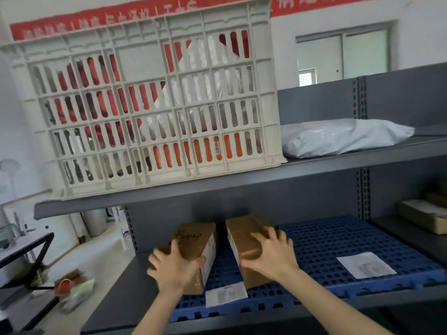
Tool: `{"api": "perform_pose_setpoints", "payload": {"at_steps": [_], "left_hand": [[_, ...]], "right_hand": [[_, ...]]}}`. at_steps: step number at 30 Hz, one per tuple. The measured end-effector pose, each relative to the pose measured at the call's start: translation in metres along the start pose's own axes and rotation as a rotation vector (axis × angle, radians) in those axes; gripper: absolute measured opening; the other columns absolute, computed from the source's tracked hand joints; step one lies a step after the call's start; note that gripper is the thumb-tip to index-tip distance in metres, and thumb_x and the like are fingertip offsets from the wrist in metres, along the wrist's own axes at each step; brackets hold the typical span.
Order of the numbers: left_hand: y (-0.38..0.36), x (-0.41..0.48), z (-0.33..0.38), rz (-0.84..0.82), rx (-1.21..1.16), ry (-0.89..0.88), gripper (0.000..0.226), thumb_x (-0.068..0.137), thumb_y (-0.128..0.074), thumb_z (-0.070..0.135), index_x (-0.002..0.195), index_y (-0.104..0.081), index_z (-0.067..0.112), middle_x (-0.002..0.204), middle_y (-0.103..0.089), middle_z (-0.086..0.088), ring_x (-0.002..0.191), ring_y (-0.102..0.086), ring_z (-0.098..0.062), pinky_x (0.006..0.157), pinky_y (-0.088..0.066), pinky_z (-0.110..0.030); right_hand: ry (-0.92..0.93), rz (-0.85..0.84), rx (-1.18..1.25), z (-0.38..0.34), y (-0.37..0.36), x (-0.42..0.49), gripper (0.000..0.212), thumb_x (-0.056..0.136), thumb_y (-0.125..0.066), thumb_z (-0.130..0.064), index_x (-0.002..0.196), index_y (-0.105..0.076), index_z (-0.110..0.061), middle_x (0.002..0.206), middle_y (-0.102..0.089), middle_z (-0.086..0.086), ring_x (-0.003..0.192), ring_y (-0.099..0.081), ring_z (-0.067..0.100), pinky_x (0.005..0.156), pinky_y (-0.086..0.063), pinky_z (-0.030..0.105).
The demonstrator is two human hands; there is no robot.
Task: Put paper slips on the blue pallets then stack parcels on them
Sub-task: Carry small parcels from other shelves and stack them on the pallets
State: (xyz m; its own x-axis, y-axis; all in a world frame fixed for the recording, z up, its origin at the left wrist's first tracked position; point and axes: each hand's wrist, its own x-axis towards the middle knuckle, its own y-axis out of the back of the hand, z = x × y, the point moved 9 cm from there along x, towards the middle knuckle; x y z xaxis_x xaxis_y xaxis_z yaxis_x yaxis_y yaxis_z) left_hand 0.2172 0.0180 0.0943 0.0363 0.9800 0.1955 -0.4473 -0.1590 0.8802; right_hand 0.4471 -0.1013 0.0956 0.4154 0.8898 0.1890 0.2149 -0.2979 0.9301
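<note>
**Shelf bay, lower level: two cartons in hand on blue pallet**

Grey painted steel shelving, smooth decks, perforated uprights. Bare lower shelf (125, 293) shows at 8 o'clock of the view.

1. Blue pallet (333, 240): moulded plastic with a grid of round holes, lying flat on the lower shelf and filling it from centre to 3 o'clock.
2. Left parcel (193, 238): brown cardboard, taped, a long rectangular box. It has handwriting on top and a white label on its right side face. It sits at the pallet's 9 o'clock edge, long axis running 6 to 12 o'clock, far end toward the shelf back.
3. Right parcel (244, 235): same material and shape, same 6-to-12 axis, beside item 2 with a narrow gap between them.
4. Left hand (174, 264): clamped on the near end of the left parcel, fingers over the top, thumb on the labelled side.
5. Right hand (273, 252): fingers splayed over the right parcel's top, thumb down at its near end, holding it. The hands are apart, one per box.
6. Near slip (226, 294): white printed paper, flat on the pallet at 6 o'clock, between the parcels' near ends.
7. Far slip (365, 264): white printed paper, flat at 4 o'clock, uncovered.
8. White crate (150, 102): slotted plastic on the upper shelf (314, 175), holding red and pale goods.
9. Grey mailer bag (338, 137): crinkled plastic film, soft pillow shape, at 3 o'clock of the crate.
</note>
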Motion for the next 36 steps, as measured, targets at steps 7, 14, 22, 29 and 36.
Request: {"api": "perform_pose_setpoints", "payload": {"at_steps": [7,14,22,29,36], "left_hand": [[-0.017,0.014,0.0,-0.093,-0.005,-0.047,0.089,0.074,-0.041,0.079,0.146,-0.016,0.032,0.154,-0.004,-0.021,0.142,0.0,-0.038,0.113,-0.011,-0.055],[-0.004,0.01,0.007,-0.034,-0.048,-0.213,0.089,0.076,-0.04,0.078,0.147,-0.018,0.029,0.157,-0.006,-0.016,0.145,0.006,-0.034,0.115,0.004,-0.055],[0.029,0.004,0.021,0.073,-0.18,-0.366,0.071,0.084,-0.051,0.061,0.141,-0.038,0.022,0.145,-0.035,-0.018,0.137,-0.022,-0.036,0.113,-0.023,-0.046],[0.049,-0.029,0.039,0.104,-0.222,-0.459,0.062,0.088,-0.053,0.05,0.139,-0.041,0.017,0.136,-0.043,-0.017,0.126,-0.033,-0.034,0.103,-0.032,-0.043],[0.04,-0.1,0.078,0.093,-0.22,-0.508,0.059,0.087,-0.055,0.047,0.134,-0.046,0.011,0.132,-0.047,-0.02,0.124,-0.036,-0.038,0.101,-0.034,-0.043]], "right_hand": [[0.029,-0.028,-0.047,-0.008,-0.002,0.002,0.107,0.059,-0.031,-0.095,0.148,-0.025,-0.037,0.159,-0.012,0.001,0.146,-0.004,0.034,0.116,-0.011,0.055],[0.061,0.106,-0.073,-0.02,0.015,-0.009,0.119,0.048,-0.01,-0.094,0.148,-0.027,-0.033,0.158,-0.018,0.0,0.146,-0.01,0.027,0.116,-0.01,0.052],[0.08,0.271,-0.077,-0.029,0.047,-0.034,0.077,0.083,-0.043,-0.072,0.146,-0.033,-0.029,0.151,-0.035,-0.001,0.138,-0.029,0.022,0.111,-0.023,0.044],[0.042,0.343,-0.055,-0.02,0.071,-0.067,0.073,0.084,-0.046,-0.069,0.143,-0.039,-0.025,0.142,-0.046,0.002,0.132,-0.038,0.024,0.106,-0.029,0.043],[0.03,0.346,-0.05,0.026,0.098,-0.125,0.073,0.085,-0.047,-0.066,0.143,-0.038,-0.023,0.142,-0.046,0.004,0.132,-0.038,0.025,0.106,-0.031,0.044]]}}
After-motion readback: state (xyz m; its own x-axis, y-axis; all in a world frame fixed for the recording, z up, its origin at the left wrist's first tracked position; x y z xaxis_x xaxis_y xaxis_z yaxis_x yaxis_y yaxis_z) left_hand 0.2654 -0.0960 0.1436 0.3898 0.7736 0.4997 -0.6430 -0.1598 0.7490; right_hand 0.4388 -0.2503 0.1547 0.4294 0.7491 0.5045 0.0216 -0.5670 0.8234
